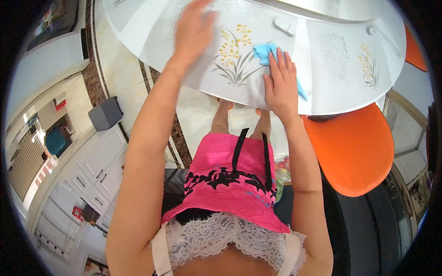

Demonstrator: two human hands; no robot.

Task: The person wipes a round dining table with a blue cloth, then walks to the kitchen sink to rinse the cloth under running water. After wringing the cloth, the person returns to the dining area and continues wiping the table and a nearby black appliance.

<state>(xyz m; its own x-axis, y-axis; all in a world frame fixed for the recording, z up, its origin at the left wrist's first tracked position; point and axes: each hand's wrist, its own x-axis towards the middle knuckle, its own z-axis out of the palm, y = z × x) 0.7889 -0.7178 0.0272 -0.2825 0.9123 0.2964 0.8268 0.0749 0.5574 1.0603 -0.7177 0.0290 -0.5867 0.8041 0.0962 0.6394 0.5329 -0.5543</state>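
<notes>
A light blue cloth (265, 53) lies crumpled on a pale tablecloth (193, 74) printed with yellow flowers and lines of writing. My right hand (283, 82) presses flat over the cloth, fingers stretched forward and the thumb out to the left. One corner of the cloth sticks out by the right side of the wrist. To the left, my left hand (195, 32) is over the tablecloth, blurred by motion. Its thumb stands apart from the fingers, and nothing shows in it.
A raised round turntable (338, 8) stands at the table's middle. An orange chair (352, 151) is tucked under the edge at the right. On the left, a grey box-shaped object (106, 114) sits atop white cabinets (100, 165). Dark-striped tiles (127, 89) cover the floor.
</notes>
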